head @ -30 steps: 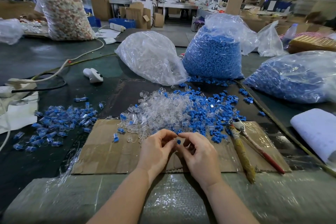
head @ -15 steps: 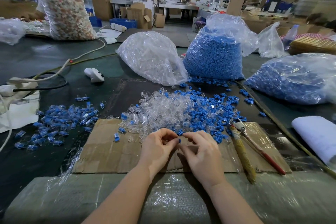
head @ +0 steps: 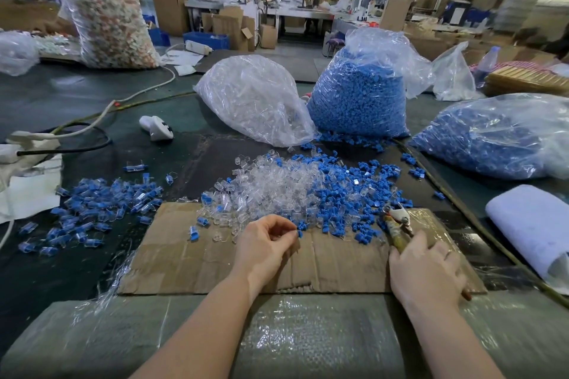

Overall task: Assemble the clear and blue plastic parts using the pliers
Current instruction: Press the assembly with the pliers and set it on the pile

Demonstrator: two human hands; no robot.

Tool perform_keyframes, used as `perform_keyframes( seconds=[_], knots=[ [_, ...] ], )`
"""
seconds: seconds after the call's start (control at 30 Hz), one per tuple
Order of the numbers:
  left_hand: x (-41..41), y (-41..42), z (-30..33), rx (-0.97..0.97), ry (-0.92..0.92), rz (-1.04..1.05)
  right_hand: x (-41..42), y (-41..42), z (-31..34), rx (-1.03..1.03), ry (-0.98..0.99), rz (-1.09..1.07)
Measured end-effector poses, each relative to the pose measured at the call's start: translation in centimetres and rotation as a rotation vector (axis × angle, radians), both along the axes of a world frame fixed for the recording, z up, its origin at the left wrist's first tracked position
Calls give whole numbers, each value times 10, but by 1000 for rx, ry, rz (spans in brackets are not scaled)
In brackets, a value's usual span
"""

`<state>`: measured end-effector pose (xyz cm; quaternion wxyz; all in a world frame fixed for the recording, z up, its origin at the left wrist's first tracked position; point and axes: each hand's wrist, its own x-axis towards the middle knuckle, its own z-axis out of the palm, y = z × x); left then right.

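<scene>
In the head view, the pliers [head: 397, 228] lie on the cardboard sheet [head: 184, 255], but the right hand [head: 426, 274] covers most of the handles. Only the metal head and a part of the yellowish handle are visible above the fingers, and a red handle tip comes out below the hand. The right hand lies palm down on the handles, with the fingers spread over them; whether they already close around the handles I cannot tell.

The left hand [head: 266, 241] is curled, with the thumb and fingertips pressed together. They pinch a small blue part [head: 299, 234], which is mostly hidden behind the fingertips, so its shape is hard to make out. If a clear part is joined to it, this cannot be seen.

Just behind both hands, a loose pile of clear parts [head: 271, 184] and blue parts [head: 341, 194] lies on the table [head: 92, 280] and partly on the cardboard. At the left, well apart, is a heap of joined pieces [head: 95, 206], small and blurred.
</scene>
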<state>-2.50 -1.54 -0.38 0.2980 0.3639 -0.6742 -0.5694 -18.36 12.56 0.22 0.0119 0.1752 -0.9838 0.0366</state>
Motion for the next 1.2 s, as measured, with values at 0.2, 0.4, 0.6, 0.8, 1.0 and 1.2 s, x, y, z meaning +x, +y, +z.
perform_keyframes(
  seconds=[0.2, 0.4, 0.6, 0.8, 1.0, 1.2],
  knots=[
    [-2, -3, 6, 181, 90, 24, 10, 1, 20, -103, 127, 256],
    [-7, -9, 13, 391, 171, 83, 34, -8, 54, -555, -532, 594],
    [-8, -12, 20, 384, 184, 113, 54, -14, 57, -564, -927, 553],
    [-4, -10, 24, 421, 190, 154, 56, -17, 56, -484, -978, 545],
    [-4, -12, 23, 401, 167, 213, 56, -19, 59, -507, -1056, 605],
    [-5, -15, 22, 412, 190, 248, 54, -19, 58, -474, -998, 658]
  ],
)
